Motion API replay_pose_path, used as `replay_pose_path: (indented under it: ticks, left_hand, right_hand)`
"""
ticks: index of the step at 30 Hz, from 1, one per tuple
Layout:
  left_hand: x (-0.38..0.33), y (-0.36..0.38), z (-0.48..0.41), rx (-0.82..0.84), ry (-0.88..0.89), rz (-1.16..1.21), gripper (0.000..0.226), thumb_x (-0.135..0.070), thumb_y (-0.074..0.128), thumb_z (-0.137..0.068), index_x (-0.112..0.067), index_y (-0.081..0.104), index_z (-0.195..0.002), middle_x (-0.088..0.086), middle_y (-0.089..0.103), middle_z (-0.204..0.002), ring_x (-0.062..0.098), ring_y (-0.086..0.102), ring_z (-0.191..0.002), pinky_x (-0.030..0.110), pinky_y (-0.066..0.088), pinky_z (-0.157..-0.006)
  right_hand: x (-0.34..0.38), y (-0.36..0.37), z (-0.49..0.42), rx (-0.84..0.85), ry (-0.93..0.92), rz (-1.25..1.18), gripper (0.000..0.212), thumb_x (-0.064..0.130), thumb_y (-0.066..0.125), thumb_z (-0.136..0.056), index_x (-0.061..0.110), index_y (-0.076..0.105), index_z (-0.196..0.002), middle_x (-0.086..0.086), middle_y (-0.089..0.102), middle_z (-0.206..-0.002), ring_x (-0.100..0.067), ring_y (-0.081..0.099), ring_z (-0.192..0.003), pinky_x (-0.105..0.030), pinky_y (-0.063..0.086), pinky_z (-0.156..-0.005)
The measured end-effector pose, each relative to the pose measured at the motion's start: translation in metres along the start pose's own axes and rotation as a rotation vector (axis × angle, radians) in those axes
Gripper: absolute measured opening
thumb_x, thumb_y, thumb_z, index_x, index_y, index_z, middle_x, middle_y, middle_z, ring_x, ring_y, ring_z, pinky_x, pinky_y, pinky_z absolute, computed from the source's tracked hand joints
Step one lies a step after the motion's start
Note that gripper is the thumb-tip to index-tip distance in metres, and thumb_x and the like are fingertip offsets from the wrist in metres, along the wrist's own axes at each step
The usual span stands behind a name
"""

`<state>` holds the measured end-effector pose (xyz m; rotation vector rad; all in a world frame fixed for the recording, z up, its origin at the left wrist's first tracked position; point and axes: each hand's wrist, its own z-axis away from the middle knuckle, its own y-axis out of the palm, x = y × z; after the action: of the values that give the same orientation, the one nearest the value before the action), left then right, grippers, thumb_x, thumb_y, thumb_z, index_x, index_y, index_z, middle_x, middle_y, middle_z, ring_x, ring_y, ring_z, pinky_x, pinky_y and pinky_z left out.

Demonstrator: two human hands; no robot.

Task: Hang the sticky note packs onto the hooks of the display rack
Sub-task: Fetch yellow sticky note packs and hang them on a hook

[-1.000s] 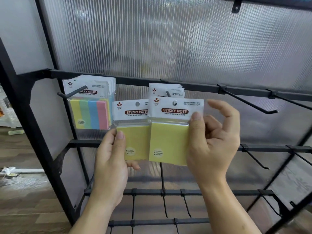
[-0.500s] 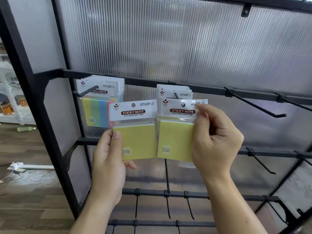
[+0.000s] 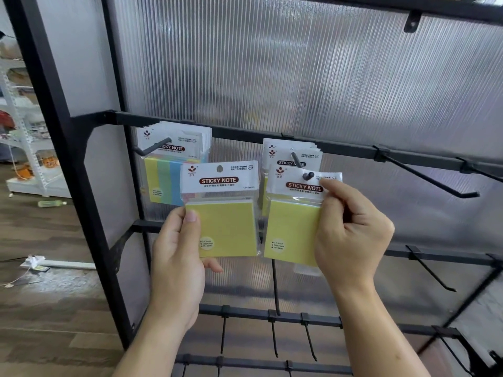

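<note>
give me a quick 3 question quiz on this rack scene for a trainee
1. True or false: the left hand holds a yellow pack clear of every hook.
2. The right hand has its pack with the hole: A) on the middle hook; B) on the far-right hook; C) on no hook.
3. Which hook bears the striped packs?
Key: 1 true; 2 A; 3 the left hook.

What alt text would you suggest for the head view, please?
The right hand pinches a yellow sticky note pack whose hole sits over a hook tip on the display rack. The left hand holds a second yellow pack beside it.
</note>
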<state>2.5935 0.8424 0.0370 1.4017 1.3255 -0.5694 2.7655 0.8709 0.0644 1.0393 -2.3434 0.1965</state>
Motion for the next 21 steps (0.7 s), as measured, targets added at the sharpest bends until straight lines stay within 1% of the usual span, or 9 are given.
replay_pose_path:
  ticks: [4, 6, 8, 10, 12, 15, 17, 19, 21]
  left_hand:
    - [-0.001, 0.001, 0.0, 0.012, 0.005, 0.012, 0.023, -0.042, 0.047, -0.091, -0.026, 0.063, -0.094, -0.012, 0.07, -0.083, 0.009, 0.058, -0.068, 0.022, 0.043, -0.04]
    - [-0.002, 0.001, 0.0, 0.022, 0.012, 0.011, 0.025, -0.041, 0.044, -0.088, -0.027, 0.063, -0.095, -0.012, 0.07, -0.083, 0.009, 0.058, -0.068, 0.022, 0.043, -0.04]
    - [-0.004, 0.002, 0.001, 0.027, 0.014, 0.005, 0.027, -0.041, 0.044, -0.087, -0.026, 0.064, -0.096, -0.011, 0.071, -0.084, 0.01, 0.058, -0.07, 0.022, 0.043, -0.04]
    - [-0.004, 0.002, 0.001, 0.023, 0.012, -0.002, 0.027, -0.041, 0.045, -0.088, -0.026, 0.065, -0.098, -0.01, 0.071, -0.087, 0.015, 0.057, -0.074, 0.022, 0.044, -0.04]
    - [-0.004, 0.002, 0.0, 0.028, 0.009, -0.005, 0.021, -0.044, 0.051, -0.095, -0.033, 0.068, -0.095, -0.009, 0.072, -0.091, 0.018, 0.057, -0.078, 0.022, 0.045, -0.04]
    - [-0.006, 0.002, -0.001, 0.053, 0.012, -0.023, 0.024, -0.044, 0.046, -0.088, -0.044, 0.07, -0.085, -0.01, 0.072, -0.092, 0.017, 0.058, -0.079, 0.022, 0.045, -0.041]
    - [-0.008, 0.004, -0.001, 0.077, 0.016, -0.029, 0.024, -0.046, 0.047, -0.091, -0.047, 0.069, -0.083, -0.011, 0.072, -0.092, 0.016, 0.059, -0.078, 0.022, 0.045, -0.042]
    - [-0.007, 0.006, -0.001, 0.095, 0.021, -0.028, 0.025, -0.046, 0.049, -0.096, -0.046, 0.068, -0.081, -0.011, 0.071, -0.091, 0.016, 0.058, -0.078, 0.022, 0.044, -0.042]
    - [-0.006, 0.007, -0.001, 0.12, 0.033, -0.024, 0.024, -0.044, 0.049, -0.095, -0.043, 0.068, -0.081, -0.008, 0.071, -0.092, 0.016, 0.058, -0.077, 0.022, 0.045, -0.042]
  right_hand:
    - [-0.01, 0.014, -0.004, 0.048, -0.05, 0.063, 0.028, 0.006, 0.048, -0.086, 0.003, 0.074, -0.097, 0.006, 0.066, -0.081, 0.0, 0.059, -0.078, -0.004, 0.042, -0.071]
    - [-0.019, 0.02, -0.007, 0.09, -0.101, 0.135, 0.027, 0.0, 0.049, -0.087, 0.001, 0.072, -0.102, 0.003, 0.061, -0.076, -0.003, 0.054, -0.073, -0.002, 0.038, -0.069]
    - [-0.027, 0.025, -0.011, 0.135, -0.13, 0.205, 0.031, -0.004, 0.048, -0.086, 0.002, 0.07, -0.107, -0.005, 0.061, -0.077, -0.008, 0.052, -0.071, -0.007, 0.036, -0.066]
    - [-0.033, 0.029, -0.014, 0.161, -0.134, 0.256, 0.037, -0.005, 0.046, -0.083, 0.003, 0.068, -0.111, -0.01, 0.062, -0.082, -0.018, 0.055, -0.073, -0.015, 0.034, -0.065]
    - [-0.036, 0.034, -0.017, 0.188, -0.109, 0.288, 0.043, -0.001, 0.041, -0.081, 0.005, 0.067, -0.115, -0.009, 0.059, -0.084, -0.022, 0.055, -0.074, -0.02, 0.033, -0.065]
    - [-0.038, 0.037, -0.021, 0.233, -0.079, 0.301, 0.046, 0.005, 0.038, -0.083, 0.006, 0.065, -0.12, -0.001, 0.051, -0.083, -0.018, 0.05, -0.073, -0.024, 0.034, -0.066]
    - [-0.039, 0.034, -0.02, 0.234, -0.064, 0.315, 0.042, 0.007, 0.04, -0.086, 0.004, 0.064, -0.12, 0.0, 0.049, -0.083, -0.015, 0.047, -0.072, -0.019, 0.032, -0.064]
    - [-0.034, 0.026, -0.016, 0.196, -0.027, 0.305, 0.033, 0.007, 0.046, -0.09, 0.004, 0.067, -0.116, 0.001, 0.052, -0.083, -0.013, 0.049, -0.07, -0.008, 0.033, -0.063]
    - [-0.023, 0.014, -0.008, 0.173, 0.008, 0.205, 0.019, 0.009, 0.053, -0.091, 0.011, 0.071, -0.097, 0.003, 0.058, -0.08, -0.01, 0.054, -0.068, -0.004, 0.037, -0.063]
